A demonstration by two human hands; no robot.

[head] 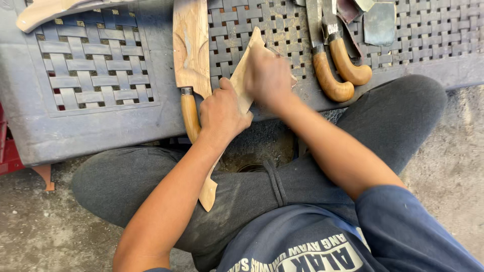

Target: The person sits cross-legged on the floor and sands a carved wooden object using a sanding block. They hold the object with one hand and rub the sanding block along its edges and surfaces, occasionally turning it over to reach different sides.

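A long flat wooden piece [210, 189], pale and knife-shaped, slants from the grey table's front edge down over my lap. My left hand [222, 113] is closed around its middle, at the table edge. My right hand [267, 75] is blurred and lies curled over the upper part of the wooden piece [255, 40], pressing it onto the table. A small tan scrap shows at that hand's right edge; I cannot tell what lies under the palm.
A grey plastic table [96, 126] with a woven-pattern top spans the view. On it lie a broad wooden sheath [190, 45] with a knife handle [190, 117], two curved wooden-handled knives [330, 80] [350, 68] and a metal blade [380, 22]. The floor is concrete.
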